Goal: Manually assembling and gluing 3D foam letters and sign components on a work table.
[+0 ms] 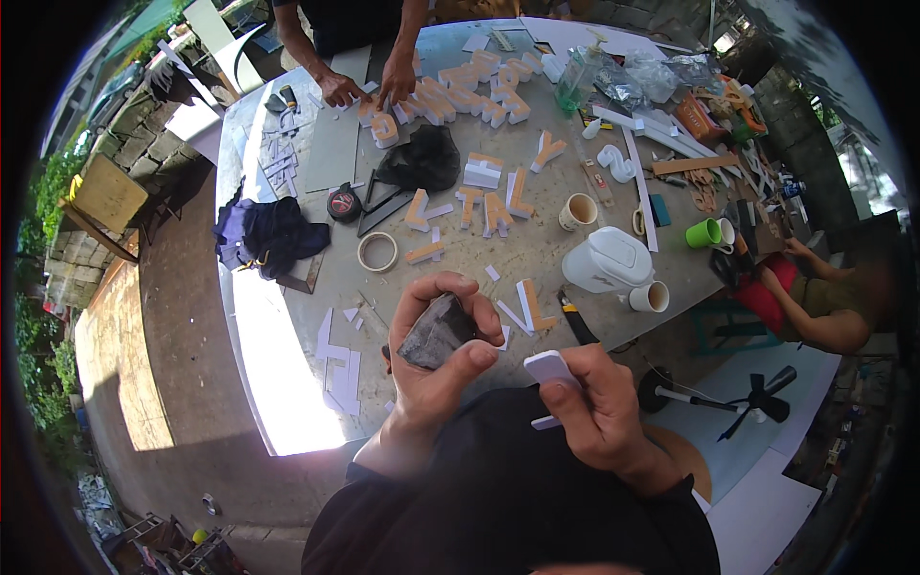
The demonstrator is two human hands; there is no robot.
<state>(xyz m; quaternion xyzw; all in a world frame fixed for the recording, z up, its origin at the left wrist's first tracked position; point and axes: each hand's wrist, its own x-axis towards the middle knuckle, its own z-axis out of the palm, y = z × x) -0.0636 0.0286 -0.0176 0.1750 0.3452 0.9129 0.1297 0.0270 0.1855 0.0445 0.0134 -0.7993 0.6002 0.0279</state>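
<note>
- One dark, angular block (437,333) in the left hand (419,381), over the table (537,254); fingers curled round it, thumb at its lower right.
- Block's narrower end points lower left; long axis slants up rightward.
- White flat piece (548,367) pinched in right hand (609,407), rounded end toward the left hand.

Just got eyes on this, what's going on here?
The person's left hand holds a dark angular block, and the right hand grips a white piece; both are raised close to the body. Across the table, a co-worker's hands are at a cluster of tan-and-white letters.
</note>
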